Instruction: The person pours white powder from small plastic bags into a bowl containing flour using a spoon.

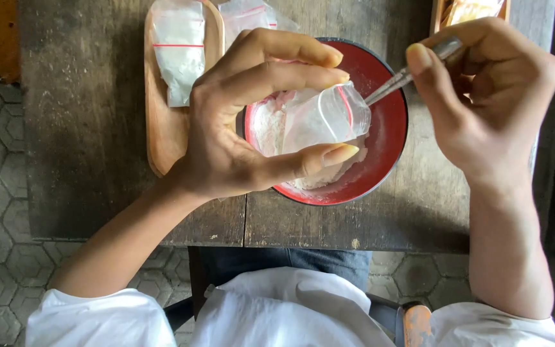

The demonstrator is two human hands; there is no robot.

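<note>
Fingers of the left hand (239, 122) pinch a clear bag (322, 119) mouth-open over the red bowl (390, 138) so the spoon (406, 76), gripped in the right hand (489, 96), can reach in and spills land in the bowl.

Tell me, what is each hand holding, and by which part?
The left hand pinches a small clear plastic bag by its sides, over the red bowl. The right hand holds a metal spoon by its handle.

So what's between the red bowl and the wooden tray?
Just the left hand holding a small clear bag; it covers the gap between bowl and tray in the head view.
</note>
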